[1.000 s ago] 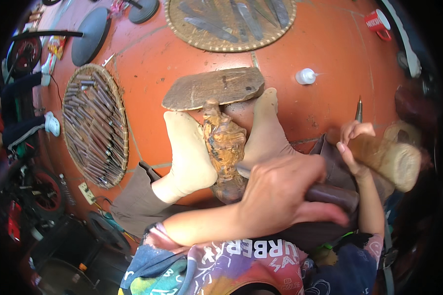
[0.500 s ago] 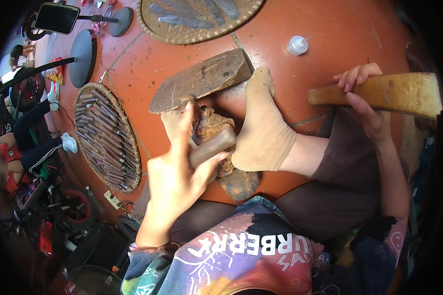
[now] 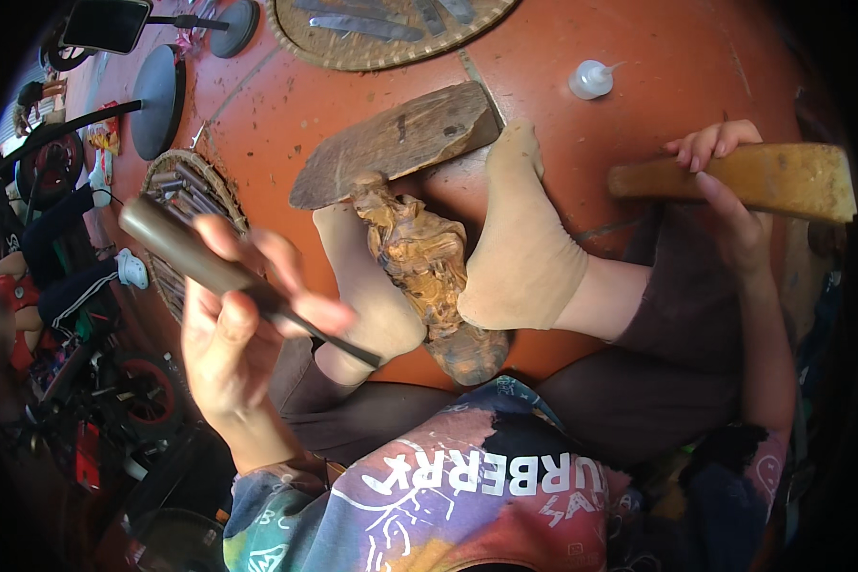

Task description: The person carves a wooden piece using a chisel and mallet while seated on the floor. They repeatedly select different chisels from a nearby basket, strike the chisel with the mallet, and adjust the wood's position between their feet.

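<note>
My left hand point(image 3: 234, 334) is closed round a chisel point(image 3: 183, 246), its dark wooden handle pointing up and left and its narrow metal blade slanting down toward my left sock. Between my two feet in beige socks lies a carved wooden figure point(image 3: 415, 243), brown with deep folds, its far end by a rough wooden block point(image 3: 391, 143). The chisel is apart from the carving, left of it. On the right, my right hand point(image 3: 729, 191) grips a yellowish wooden mallet point(image 3: 801, 179) shaped like a thick club, held above my right leg.
Behind my left hand a round basket point(image 3: 224, 181) holds several wooden-handled tools. At the far side, a woven tray point(image 3: 353, 59) bears flat metal blades. A small white squeeze bottle point(image 3: 591, 80) stands on the red tiled floor. Stand bases point(image 3: 158, 100) and a phone point(image 3: 108, 21) are far left.
My left hand has moved left and toward me, away from the carving, and the chisel has turned so its blade shows. The carving is uncovered. My right hand keeps the mallet almost still.
</note>
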A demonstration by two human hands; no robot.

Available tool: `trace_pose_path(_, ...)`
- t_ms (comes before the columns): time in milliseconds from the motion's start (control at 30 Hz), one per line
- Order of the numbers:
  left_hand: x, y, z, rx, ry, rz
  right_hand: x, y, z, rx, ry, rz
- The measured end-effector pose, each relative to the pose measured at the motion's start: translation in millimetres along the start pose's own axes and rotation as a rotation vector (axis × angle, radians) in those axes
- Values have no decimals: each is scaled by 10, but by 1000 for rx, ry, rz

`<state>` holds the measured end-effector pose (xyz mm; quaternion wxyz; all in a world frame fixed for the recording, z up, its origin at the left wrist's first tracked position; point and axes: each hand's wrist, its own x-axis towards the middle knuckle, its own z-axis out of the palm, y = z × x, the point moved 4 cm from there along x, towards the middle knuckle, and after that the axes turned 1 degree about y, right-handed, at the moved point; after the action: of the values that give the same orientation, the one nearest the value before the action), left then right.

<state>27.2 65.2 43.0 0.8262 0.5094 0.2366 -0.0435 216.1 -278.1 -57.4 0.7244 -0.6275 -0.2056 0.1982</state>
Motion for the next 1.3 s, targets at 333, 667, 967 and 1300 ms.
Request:
trace_pose_path(333, 683, 92, -119, 339, 39, 71, 33, 27, -81, 19, 22, 20)
trace_pose_path(667, 559, -175, -243, 501, 8, 449, 45, 73, -57, 26, -43, 50)
trace_pose_path(967, 555, -503, -219, 267, 19, 402, -56, 296, -49, 128, 19, 192)
trace_pose_path(1300, 476, -389, -249, 287, 18, 485, -85, 245, 46, -1, 55, 220)
